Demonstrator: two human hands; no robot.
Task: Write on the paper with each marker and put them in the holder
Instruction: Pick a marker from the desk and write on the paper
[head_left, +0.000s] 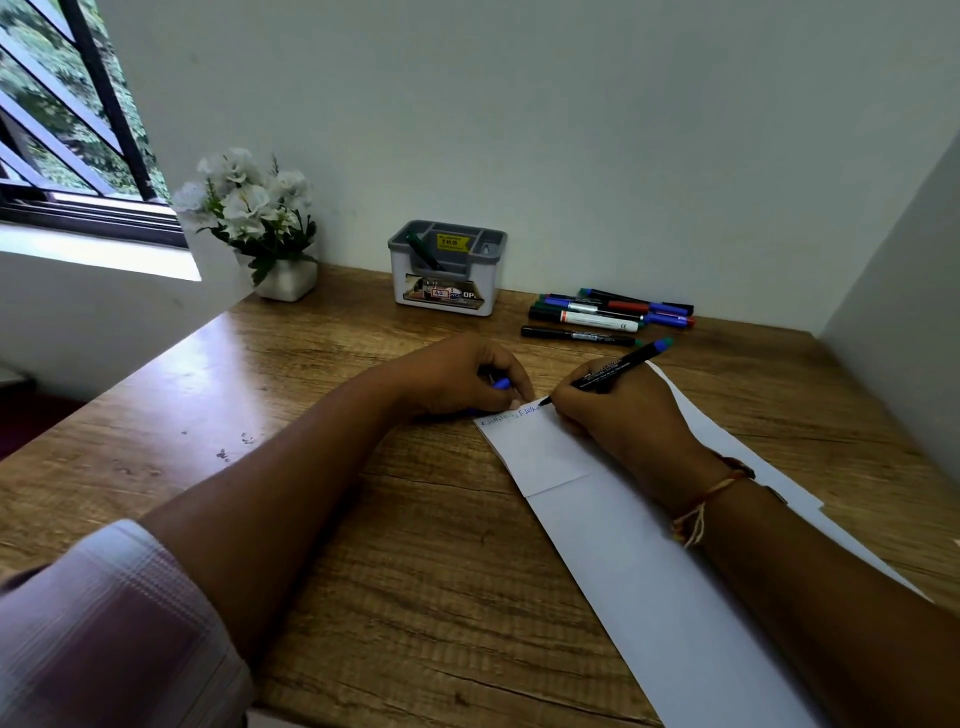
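My right hand (618, 415) grips a black marker with a blue end (618, 370), its tip touching the top edge of the white paper (613, 540) where a line of writing runs. My left hand (467, 376) rests at the paper's top left corner, closed around a blue marker cap (501, 384). A grey and white holder (447, 270) stands at the back by the wall with one dark green marker (422, 252) in it. Several more markers (608, 312) lie in a pile on the desk behind my right hand.
A white pot of white flowers (254, 223) sits at the back left corner of the wooden desk (363, 519). A window (62, 114) is on the left. White walls close in the back and right side. More sheets lie under the paper at the right.
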